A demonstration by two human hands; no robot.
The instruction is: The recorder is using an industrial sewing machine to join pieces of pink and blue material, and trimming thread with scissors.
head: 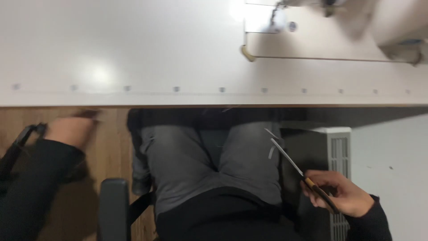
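Two hands show at the bottom of a view looking straight down past my lap. My right hand (341,193) sits low on the right, fingers wrapped around the dark and yellow handles of a pair of scissors (294,168). Their thin metal blades point up and to the left, slightly parted, ending over my right thigh and just below the edge of the table. My left hand (71,129) is low on the left, reaching out over the wooden floor (107,147). It is blurred, so I cannot tell whether it is open or closed, though it lies close beside a dark strap or handle (24,136) at the left edge. Both sleeves are black.

A white table top (133,53) fills the upper half of the view, with a row of small marks running along its near edge. At its far right stand blurred parts of a pale machine (392,31), with a thin line stretched across the table beneath it. Between the hands are my legs in grey trousers (209,165). A dark chair armrest (113,205) stands at lower left, and a white slotted unit (339,151) sits on the floor just behind the scissors
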